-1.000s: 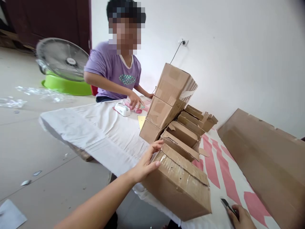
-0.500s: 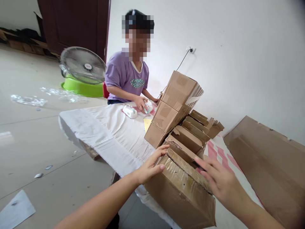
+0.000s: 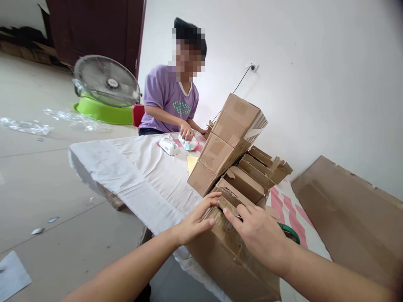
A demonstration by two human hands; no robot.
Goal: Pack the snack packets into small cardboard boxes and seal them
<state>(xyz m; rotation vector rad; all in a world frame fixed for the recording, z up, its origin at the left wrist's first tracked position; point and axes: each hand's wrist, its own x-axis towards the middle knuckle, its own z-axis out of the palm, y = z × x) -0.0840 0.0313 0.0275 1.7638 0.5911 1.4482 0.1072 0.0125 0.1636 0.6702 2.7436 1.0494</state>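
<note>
A worn cardboard box [image 3: 220,256] with taped flaps sits at the near table edge. My left hand [image 3: 193,222] rests open on its upper left corner, fingers stretched along the flap edge and thumb on the side. My right hand [image 3: 258,237] lies on top of the box with its fingers on the torn flap. A small dark tool tip [image 3: 239,217] shows between those fingers. A green ring [image 3: 289,232] peeks out behind my right wrist. Just beyond stand several more small cartons [image 3: 248,184], with a leaning stack of boxes [image 3: 233,126] behind them.
A white cloth [image 3: 126,167] covers the table. A person in a purple shirt [image 3: 171,98] sits at the far end handling a small bundle beside a white device [image 3: 168,146]. A large cardboard sheet [image 3: 346,214] leans at right. A fan [image 3: 105,82] and green basin [image 3: 94,111] stand on the floor.
My right hand came up from the table's near right edge with the dark tool and settled on top of the near box. My left hand stayed on the box corner.
</note>
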